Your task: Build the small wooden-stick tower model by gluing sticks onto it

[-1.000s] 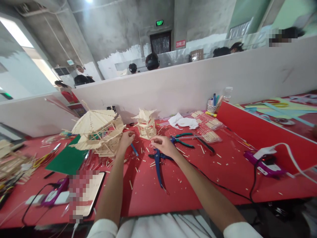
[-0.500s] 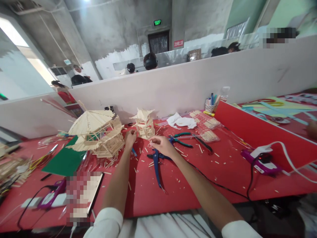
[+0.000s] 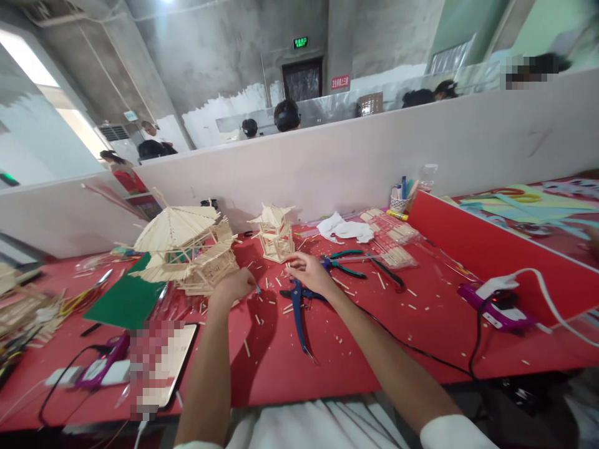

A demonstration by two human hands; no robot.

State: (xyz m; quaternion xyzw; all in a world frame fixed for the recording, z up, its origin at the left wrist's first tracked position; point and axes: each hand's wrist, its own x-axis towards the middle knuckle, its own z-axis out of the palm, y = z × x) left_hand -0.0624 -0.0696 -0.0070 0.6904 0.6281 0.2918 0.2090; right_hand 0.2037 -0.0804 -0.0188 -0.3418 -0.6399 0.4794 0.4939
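Observation:
My left hand hovers low over the red table, fingers curled downward beside a blue pen-like tool, close to the large stick-built house model. My right hand sits just in front of the small stick pavilion, fingers pinched together on something too small to make out. Blue-handled cutters lie under and in front of my right hand. Short stick offcuts are scattered all around both hands.
Green-handled pliers, a bundle of sticks, white tissue and a pen cup lie behind. A purple glue gun with cable rests right; another left, by a green mat. People sit beyond the white partition.
My left hand drew back from the small pavilion toward me and down to the table near the blue tool. My right hand stayed almost in place by the pavilion.

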